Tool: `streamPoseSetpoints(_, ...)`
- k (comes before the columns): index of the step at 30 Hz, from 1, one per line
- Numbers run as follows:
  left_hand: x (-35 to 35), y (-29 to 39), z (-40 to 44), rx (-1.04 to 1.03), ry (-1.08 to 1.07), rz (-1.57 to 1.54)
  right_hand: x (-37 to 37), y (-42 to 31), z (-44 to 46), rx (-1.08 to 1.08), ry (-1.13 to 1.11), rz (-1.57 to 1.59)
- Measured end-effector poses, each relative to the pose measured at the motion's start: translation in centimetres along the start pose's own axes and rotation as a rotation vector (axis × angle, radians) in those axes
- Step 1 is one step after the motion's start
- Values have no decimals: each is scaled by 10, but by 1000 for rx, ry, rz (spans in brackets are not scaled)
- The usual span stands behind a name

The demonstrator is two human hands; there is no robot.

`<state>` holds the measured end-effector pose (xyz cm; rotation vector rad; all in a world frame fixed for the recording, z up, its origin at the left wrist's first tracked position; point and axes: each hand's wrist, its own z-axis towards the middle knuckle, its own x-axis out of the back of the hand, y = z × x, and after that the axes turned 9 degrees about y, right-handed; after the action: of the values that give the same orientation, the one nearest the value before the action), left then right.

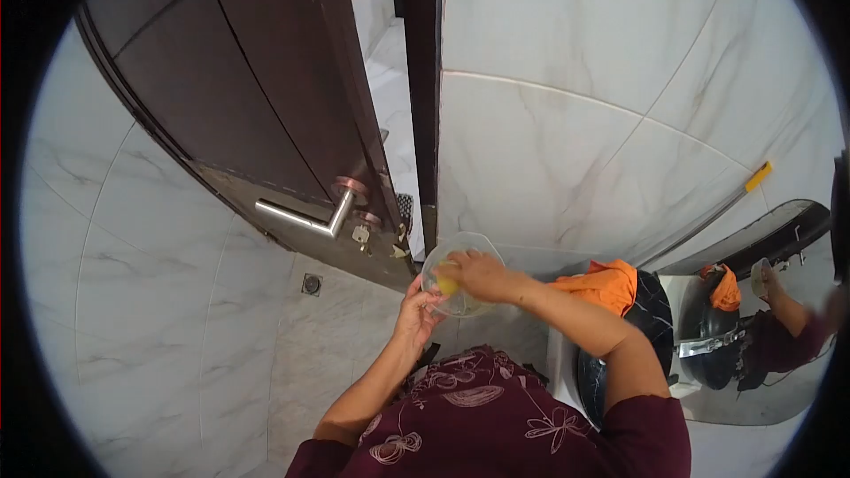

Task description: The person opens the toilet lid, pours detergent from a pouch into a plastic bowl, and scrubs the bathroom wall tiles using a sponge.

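Note:
A clear plastic bowl (462,242) is tilted in front of my body, its inside turned partly toward me. My left hand (416,313) grips its lower left rim from outside, thumb and fingers closed on the wall. My right hand (481,278) reaches into the bowl, its fingers closed around a yellow sponge (447,285). The sponge presses against the inner wall on the left. My right fingers and the back of the hand hide part of the sponge and of the bowl's bottom.
A dark door (266,62) stands ajar at left, with a metal handle (305,219) and a key (361,235) in its lock. At right are a black marble-patterned basin (653,310), an orange cloth (611,285) and a mirror (753,403). A floor drain (311,284) lies at lower left.

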<state>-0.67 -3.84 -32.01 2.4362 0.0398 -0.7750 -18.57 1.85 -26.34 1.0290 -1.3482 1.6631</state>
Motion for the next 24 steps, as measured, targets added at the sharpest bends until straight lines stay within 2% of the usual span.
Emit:
streamPoseSetpoints(2,0,1,2,4,-25,-5,-9,-4,-12,-3,-13,-185)
streamPoseSetpoints(5,-8,0,4,44,-35,0,0,-2,-8,-239,-243,-10)
streamPoseSetpoints(8,-12,-1,1,59,-66,11,10,17,-10,-201,-190,136)
streamPoseSetpoints(11,-17,-2,1,24,-91,16,33,25,-6,-437,-233,895)
streamPoseSetpoints(14,-22,2,0,29,-108,24,66,5,-9,-786,-159,1627)
streamPoseSetpoints(17,-29,3,-3,30,-90,20,55,19,-15,-854,-128,1915)
streamPoseSetpoints(20,-35,4,-5,15,-92,14,64,-2,-16,-752,2,1668)
streamPoseSetpoints(24,-36,3,-3,24,-88,25,41,18,-14,-644,81,1238)
